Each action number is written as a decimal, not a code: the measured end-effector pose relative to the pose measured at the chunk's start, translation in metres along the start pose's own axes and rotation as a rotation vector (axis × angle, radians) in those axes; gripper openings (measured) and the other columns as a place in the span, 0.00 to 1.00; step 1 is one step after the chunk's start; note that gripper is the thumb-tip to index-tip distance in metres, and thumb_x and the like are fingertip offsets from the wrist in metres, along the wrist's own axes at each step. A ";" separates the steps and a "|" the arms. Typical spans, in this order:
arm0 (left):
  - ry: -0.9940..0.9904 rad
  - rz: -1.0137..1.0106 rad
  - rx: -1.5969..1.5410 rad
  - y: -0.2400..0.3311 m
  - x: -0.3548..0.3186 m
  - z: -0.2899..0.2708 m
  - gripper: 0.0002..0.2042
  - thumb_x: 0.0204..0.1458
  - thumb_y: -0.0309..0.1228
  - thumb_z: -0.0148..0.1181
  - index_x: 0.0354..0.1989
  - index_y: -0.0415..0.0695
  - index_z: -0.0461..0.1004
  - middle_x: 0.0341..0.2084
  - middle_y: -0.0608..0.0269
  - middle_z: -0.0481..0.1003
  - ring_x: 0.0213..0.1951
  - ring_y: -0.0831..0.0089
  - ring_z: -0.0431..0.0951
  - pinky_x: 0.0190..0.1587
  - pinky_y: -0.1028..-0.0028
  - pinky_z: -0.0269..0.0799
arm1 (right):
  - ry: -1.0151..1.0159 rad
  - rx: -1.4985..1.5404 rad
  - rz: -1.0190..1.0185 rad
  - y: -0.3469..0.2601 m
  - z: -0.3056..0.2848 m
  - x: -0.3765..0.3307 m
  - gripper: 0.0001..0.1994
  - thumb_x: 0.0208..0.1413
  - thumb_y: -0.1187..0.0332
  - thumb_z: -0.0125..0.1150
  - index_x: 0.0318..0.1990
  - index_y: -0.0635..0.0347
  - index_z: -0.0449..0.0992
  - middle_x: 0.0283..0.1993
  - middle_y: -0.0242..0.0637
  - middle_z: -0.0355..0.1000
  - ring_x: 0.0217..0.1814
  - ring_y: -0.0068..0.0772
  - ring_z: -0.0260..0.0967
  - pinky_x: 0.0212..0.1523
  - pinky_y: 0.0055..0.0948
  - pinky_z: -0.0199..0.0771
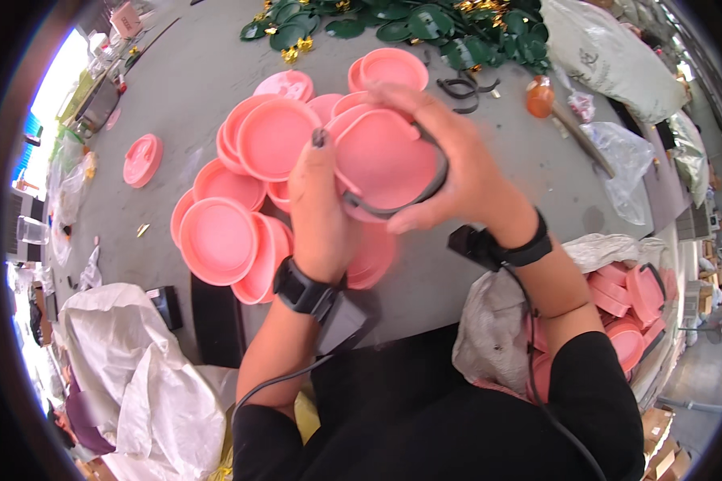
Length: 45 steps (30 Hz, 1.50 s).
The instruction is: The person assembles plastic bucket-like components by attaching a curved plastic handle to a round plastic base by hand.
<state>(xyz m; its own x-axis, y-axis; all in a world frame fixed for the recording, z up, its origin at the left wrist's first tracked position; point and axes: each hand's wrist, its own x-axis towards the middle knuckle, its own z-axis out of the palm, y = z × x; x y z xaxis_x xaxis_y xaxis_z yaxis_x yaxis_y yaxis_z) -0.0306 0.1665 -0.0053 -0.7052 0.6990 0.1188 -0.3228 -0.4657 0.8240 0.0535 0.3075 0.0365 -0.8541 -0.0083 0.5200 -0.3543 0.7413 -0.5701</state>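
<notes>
Both hands work one pink lid (381,160), held up over the near middle of the counter (192,72), clear of the pile. Right hand (449,164) is closed around the lid's far rim, pinning a dark ring (435,183) against its edge, probably to keep the ring seated. Left hand (321,204) braces the near side, fingers curled on the rim, thumb up. Loose pink lids (241,200) overlap just left of the hands, within reach. A white sack of pink lids (626,305) sits at the right edge. Green leaf parts (393,24) lie along the far edge.
</notes>
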 end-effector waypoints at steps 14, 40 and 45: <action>-0.212 0.122 0.204 -0.017 -0.006 -0.009 0.17 0.62 0.41 0.38 0.42 0.39 0.67 0.26 0.66 0.70 0.28 0.82 0.69 0.31 0.80 0.65 | -0.011 0.175 0.327 0.019 -0.021 0.004 0.25 0.59 0.48 0.40 0.32 0.63 0.74 0.25 0.28 0.66 0.27 0.17 0.59 0.27 0.20 0.58; -0.161 0.625 1.265 -0.013 0.000 -0.002 0.18 0.44 0.22 0.55 0.45 0.34 0.65 0.45 0.45 0.69 0.50 0.52 0.68 0.53 0.62 0.64 | 0.006 -0.924 0.326 0.156 -0.042 -0.039 0.10 0.42 0.65 0.64 0.34 0.51 0.72 0.49 0.32 0.67 0.57 0.35 0.58 0.54 0.42 0.53; -0.191 0.599 1.275 -0.015 0.015 -0.003 0.21 0.44 0.22 0.55 0.51 0.39 0.65 0.47 0.49 0.69 0.49 0.54 0.69 0.52 0.64 0.64 | 0.342 -0.418 0.337 0.154 -0.020 -0.027 0.11 0.48 0.64 0.59 0.35 0.60 0.70 0.29 0.37 0.72 0.38 0.40 0.69 0.44 0.37 0.63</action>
<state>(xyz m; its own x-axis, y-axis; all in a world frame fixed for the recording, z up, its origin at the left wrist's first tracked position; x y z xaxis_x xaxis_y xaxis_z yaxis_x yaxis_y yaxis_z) -0.0385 0.1826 -0.0176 -0.4024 0.6832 0.6094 0.8424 0.0156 0.5387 0.0295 0.4357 -0.0524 -0.6981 0.4350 0.5687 0.1503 0.8656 -0.4776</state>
